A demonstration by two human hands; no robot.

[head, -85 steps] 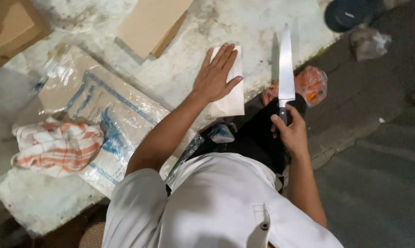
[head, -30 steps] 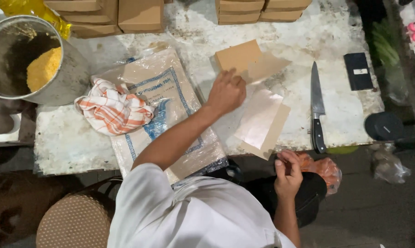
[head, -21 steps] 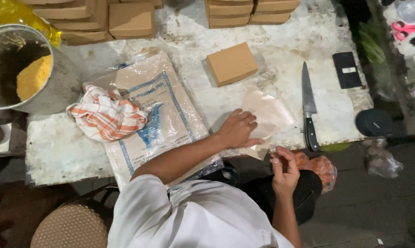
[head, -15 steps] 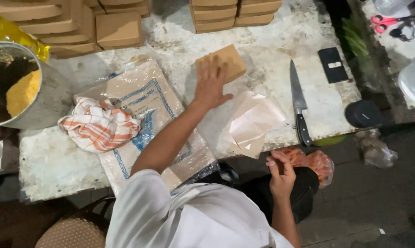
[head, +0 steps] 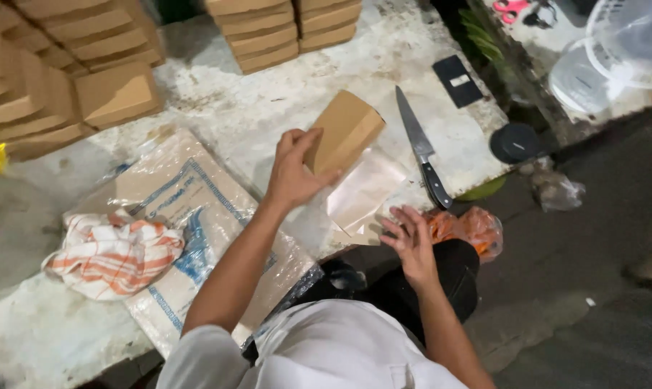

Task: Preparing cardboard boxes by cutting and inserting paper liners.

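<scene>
Seated at a stained worktable (head: pixel 441 108), a person spreads the right hand (head: pixel 411 241) open over a brown paper sheet (head: pixel 362 194) while the left hand (head: pixel 293 173) pinches a small cardboard box (head: pixel 344 130), tilted just above it; a level, centred landing looks wisest. A knife (head: pixel 421 155) lies just beyond.

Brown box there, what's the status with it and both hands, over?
Left hand fingers grip the brown box, lifted and tilted off the table. Right hand open, empty, near the paper sheet. Knife lies close beside.
</scene>
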